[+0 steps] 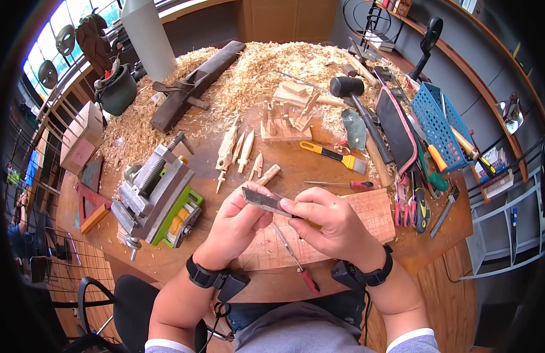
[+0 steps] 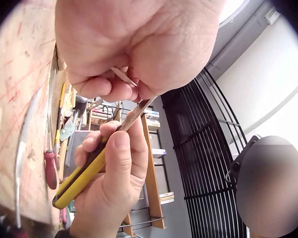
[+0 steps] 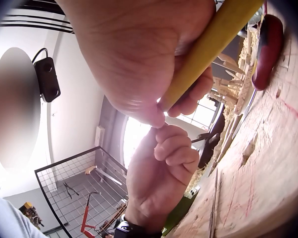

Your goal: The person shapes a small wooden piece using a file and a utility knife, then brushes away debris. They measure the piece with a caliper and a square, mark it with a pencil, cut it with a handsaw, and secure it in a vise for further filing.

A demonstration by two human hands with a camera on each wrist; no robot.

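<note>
Chisel (image 1: 266, 202) slung between two gripping hands, its long axis slanting from one to the other.
Yellow handle (image 2: 82, 178) sits within the curled fingers of the right hand (image 1: 331, 225), thumb pressed along the tool; from there the blade (image 2: 137, 115) runs up and leftward in the head view to the left hand (image 1: 234, 225), whose thumb and fingers pinch its far end. The tool is raised above the red-marked board (image 1: 366, 217).

Metal vise (image 1: 144, 199) left on table (image 1: 203, 154); black mallet (image 1: 346, 87) near wood shavings (image 1: 272, 62); blue basket (image 1: 430, 115) right.
</note>
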